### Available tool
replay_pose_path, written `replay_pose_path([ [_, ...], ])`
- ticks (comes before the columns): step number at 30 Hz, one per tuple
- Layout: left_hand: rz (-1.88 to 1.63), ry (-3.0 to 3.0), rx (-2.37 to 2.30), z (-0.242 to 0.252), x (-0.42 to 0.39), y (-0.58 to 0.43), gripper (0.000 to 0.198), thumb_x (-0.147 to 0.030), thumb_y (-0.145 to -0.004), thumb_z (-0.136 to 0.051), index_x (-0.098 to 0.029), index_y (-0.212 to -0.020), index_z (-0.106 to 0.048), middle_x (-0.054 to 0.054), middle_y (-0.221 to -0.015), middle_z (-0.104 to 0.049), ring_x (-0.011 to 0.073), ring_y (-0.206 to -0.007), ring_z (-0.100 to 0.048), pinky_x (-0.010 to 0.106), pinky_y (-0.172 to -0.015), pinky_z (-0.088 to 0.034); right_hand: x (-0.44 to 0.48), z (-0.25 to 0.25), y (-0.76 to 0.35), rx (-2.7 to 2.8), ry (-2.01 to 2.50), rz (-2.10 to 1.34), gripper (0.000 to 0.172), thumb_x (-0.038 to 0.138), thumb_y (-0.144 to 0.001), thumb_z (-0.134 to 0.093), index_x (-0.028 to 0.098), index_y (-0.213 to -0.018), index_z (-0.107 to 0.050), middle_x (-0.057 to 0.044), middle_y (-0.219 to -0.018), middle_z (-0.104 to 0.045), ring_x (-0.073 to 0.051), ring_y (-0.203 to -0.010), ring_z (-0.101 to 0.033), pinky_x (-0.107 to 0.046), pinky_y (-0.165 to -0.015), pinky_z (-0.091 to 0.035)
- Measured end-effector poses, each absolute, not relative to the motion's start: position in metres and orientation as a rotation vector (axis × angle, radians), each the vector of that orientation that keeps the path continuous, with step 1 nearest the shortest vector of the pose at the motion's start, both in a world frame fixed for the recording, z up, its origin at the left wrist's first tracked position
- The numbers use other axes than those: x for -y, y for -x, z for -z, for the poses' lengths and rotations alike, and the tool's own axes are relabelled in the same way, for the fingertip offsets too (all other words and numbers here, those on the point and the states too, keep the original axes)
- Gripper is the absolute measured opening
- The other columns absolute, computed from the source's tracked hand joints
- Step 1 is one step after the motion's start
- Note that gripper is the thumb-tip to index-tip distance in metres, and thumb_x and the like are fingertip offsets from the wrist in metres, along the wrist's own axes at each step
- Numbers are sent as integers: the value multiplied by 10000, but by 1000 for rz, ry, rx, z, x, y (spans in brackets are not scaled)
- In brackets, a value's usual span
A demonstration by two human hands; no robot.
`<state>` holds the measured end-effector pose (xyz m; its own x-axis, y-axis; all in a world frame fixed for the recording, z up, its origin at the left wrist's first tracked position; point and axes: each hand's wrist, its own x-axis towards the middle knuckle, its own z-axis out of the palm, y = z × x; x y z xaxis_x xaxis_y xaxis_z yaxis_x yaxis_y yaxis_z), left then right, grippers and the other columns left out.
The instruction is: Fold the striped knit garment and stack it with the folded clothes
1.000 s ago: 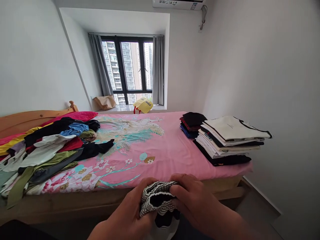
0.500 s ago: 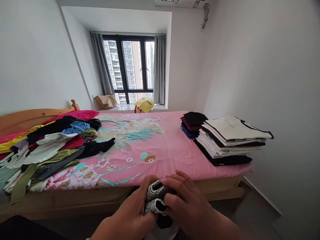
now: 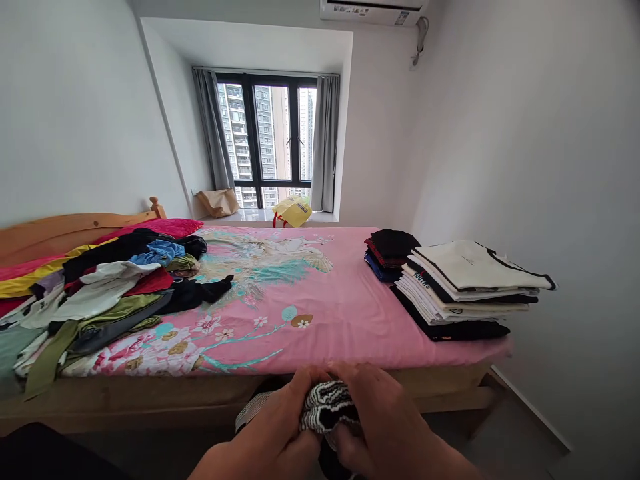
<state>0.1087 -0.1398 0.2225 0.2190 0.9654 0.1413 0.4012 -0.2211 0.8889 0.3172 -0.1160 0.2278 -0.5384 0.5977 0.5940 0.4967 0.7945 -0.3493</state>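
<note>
Low in front of the bed, both my hands hold a black-and-white striped knit garment (image 3: pixel 327 403), its edges bunched together with dark openings between the folds. My left hand (image 3: pixel 273 427) grips it from the left, thumb at the near side. From the right, my right hand (image 3: pixel 387 413) closes over it, fingers along the top and thumb pressed at the front opening. More finely striped cloth (image 3: pixel 253 408) shows behind my left wrist. The lower part of the garment is mostly hidden by my hands.
Ahead stands a bed with a pink floral sheet (image 3: pixel 340 300). A jumbled heap of clothes (image 3: pixel 110 287) lies on its left. On the right are a tall folded stack (image 3: pixel 465 280) and a smaller dark stack (image 3: pixel 390 253). Yellow (image 3: pixel 293 211) and brown (image 3: pixel 219 202) bags sit by the window.
The two separate openings of the striped garment are now pressed together. My right hand has moved over it, its fingers closing against my left hand. The view has shifted slightly.
</note>
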Motion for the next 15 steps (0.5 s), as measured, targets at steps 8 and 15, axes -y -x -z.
replay_pose_path([
  [8,-787,-1798,-1043,-235,124,-117,628,-130,-667,-539,-298,-1267,-458,27,-1081,-626,185,-870,-585,268,-755,-465,103,-251,-329,2431,999,-480,339,218,-698,-701,235,-1019,-594,-9,-916,-672,-173,-775,-633,-240,-637,-456],
  [15,-1049,-1761,-990,-214,80,-113,476,-142,-695,-572,-202,-1156,-469,-31,-767,-508,114,-658,-463,233,-597,-366,87,-315,-346,2534,919,146,124,287,-802,-644,228,-875,-564,-2,-781,-617,-151,-667,-585,-237,-560,-407],
])
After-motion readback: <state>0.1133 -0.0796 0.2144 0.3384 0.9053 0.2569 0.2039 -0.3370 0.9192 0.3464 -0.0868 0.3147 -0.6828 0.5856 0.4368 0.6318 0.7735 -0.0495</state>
